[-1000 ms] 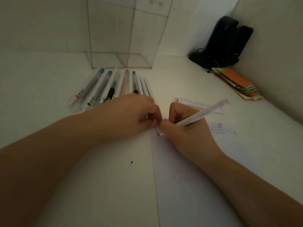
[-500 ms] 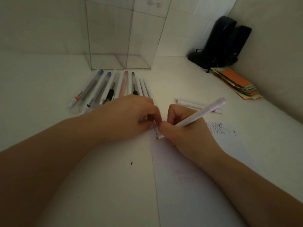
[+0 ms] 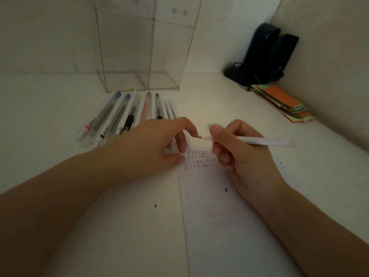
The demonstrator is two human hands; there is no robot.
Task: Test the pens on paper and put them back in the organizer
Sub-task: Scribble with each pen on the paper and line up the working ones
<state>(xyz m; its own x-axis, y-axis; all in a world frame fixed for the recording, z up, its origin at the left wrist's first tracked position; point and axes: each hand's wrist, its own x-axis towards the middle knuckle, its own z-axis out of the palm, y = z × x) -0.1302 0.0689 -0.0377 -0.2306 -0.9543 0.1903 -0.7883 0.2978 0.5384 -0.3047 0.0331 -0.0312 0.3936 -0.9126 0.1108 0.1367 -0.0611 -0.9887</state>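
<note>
Right hand [image 3: 237, 148] grips a white pen [image 3: 257, 141] low on the barrel, tip lifted clear of the paper [image 3: 229, 226] and pointing left toward the other hand. The barrel runs out to the right, nearly level. My read: the scribble is finished and this pen is about to be capped. Left hand [image 3: 159, 144] rests near the paper's top left corner, fingertips down on the sheet, most likely pinning it so it can't slide; index finger and thumb sit close together just short of the pen tip. Whether they pinch a cap, I cannot tell, it's too small and dim.

Between the two hands, rows of small test marks [image 3: 200, 158] show on the paper, some dark, some reddish.

Behind the left hand, a row of pens [image 3: 127, 114] lies side by side on the desk [image 3: 50, 120], ends pointing toward the clear organizer [image 3: 139, 56], which stands toward the desk's back edge, its compartments looking empty. So none seem returned yet.

Over in the back right corner sits a dark device [image 3: 265, 54] with a cable, and just in front of it a stack of coloured paper slips [image 3: 283, 102]. Both are well away from the route to the organizer; only the row of pens lies in front of it.
</note>
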